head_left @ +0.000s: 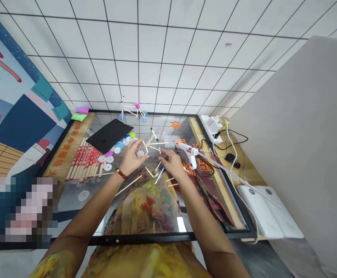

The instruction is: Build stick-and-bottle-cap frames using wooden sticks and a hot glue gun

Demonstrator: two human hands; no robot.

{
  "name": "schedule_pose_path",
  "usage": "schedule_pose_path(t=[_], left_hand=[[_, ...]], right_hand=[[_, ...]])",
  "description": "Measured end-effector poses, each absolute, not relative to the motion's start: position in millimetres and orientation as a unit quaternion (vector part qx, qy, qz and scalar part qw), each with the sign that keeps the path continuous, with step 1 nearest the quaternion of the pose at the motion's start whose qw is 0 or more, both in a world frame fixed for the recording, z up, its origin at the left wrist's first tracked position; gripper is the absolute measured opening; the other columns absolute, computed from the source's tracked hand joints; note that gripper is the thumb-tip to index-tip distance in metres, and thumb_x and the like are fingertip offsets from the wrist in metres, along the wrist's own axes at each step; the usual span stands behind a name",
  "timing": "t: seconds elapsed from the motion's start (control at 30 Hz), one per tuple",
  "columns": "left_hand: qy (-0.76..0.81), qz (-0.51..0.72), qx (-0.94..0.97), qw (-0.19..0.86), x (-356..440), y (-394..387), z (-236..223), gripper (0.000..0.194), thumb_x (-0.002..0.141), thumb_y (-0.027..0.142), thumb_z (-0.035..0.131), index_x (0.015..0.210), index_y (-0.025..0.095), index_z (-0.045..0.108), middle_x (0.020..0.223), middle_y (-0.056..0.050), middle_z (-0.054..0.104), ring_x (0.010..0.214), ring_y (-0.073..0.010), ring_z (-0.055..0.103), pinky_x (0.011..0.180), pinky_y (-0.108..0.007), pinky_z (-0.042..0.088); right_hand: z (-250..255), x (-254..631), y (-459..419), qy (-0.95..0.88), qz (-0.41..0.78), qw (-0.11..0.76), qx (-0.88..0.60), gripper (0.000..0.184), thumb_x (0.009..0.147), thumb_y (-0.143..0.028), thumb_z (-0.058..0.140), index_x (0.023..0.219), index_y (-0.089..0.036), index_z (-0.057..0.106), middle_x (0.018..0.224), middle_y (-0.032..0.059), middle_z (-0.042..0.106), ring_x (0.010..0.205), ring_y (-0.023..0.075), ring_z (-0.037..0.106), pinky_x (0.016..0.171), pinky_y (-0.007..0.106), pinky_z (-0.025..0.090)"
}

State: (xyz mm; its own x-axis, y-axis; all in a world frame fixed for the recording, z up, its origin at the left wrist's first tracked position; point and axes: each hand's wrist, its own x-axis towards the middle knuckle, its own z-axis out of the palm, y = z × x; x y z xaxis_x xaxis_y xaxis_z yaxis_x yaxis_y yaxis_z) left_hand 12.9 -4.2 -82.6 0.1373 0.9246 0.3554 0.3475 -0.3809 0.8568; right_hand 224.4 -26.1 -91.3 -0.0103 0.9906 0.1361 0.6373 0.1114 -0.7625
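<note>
My left hand (133, 156) is closed in a pinch on a small frame of thin wooden sticks (152, 144) with a white plastic cap (140, 153) at one joint. My right hand (171, 161) is beside it with its fingers curled on the sticks of the same frame. Both hands hover over a glass-topped table (78, 200). Loose sticks (128, 185) lie under and around my hands.
A white hot glue gun (189, 151) lies right of my hands, red pliers (216, 202) nearer me. Wrapped chopsticks (83, 162), coloured bottle caps (122, 143) and a black sheet (109, 135) lie left. A finished stick model (132, 110) stands by the wall. A power strip (213, 125) sits far right.
</note>
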Motion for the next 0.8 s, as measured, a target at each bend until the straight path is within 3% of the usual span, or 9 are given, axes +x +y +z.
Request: schedule_pose_path(t=[0.23, 0.47, 0.8], left_hand=[[0.468, 0.464, 0.68, 0.321, 13.3, -2.5, -90.4, 0.068, 0.066, 0.022, 0.077, 0.132, 0.022, 0.057, 0.13, -0.011, 0.055, 0.12, -0.0257, 0.06, 0.106, -0.044, 0.051], [0.464, 0.456, 0.692, 0.314, 12.0, -2.8, -88.6, 0.068, 0.068, 0.022, 0.076, 0.132, 0.022, 0.056, 0.131, -0.01, 0.055, 0.118, -0.0243, 0.061, 0.106, -0.043, 0.051], [0.464, 0.439, 0.716, 0.282, 10.6, -3.9, -87.0, 0.068, 0.07, 0.021, 0.075, 0.135, 0.023, 0.054, 0.132, -0.009, 0.054, 0.12, -0.0242, 0.059, 0.109, -0.042, 0.048]], right_hand=[[-95.4, 226.0, -25.5, -0.673, 0.246, 0.315, -0.622, 0.036, 0.079, -0.02, 0.064, 0.115, -0.02, 0.071, 0.103, 0.0075, 0.069, 0.087, 0.0206, 0.064, 0.088, 0.036, 0.05], [-95.1, 221.2, -24.5, -0.653, 0.201, 0.249, -0.686, 0.039, 0.081, -0.025, 0.068, 0.12, -0.024, 0.069, 0.123, 0.0089, 0.065, 0.116, 0.0297, 0.056, 0.096, 0.044, 0.042], [-97.5, 218.0, -26.6, -0.656, 0.194, 0.244, -0.687, 0.034, 0.081, -0.025, 0.068, 0.114, -0.029, 0.072, 0.124, 0.0071, 0.062, 0.117, 0.0288, 0.052, 0.093, 0.043, 0.038]])
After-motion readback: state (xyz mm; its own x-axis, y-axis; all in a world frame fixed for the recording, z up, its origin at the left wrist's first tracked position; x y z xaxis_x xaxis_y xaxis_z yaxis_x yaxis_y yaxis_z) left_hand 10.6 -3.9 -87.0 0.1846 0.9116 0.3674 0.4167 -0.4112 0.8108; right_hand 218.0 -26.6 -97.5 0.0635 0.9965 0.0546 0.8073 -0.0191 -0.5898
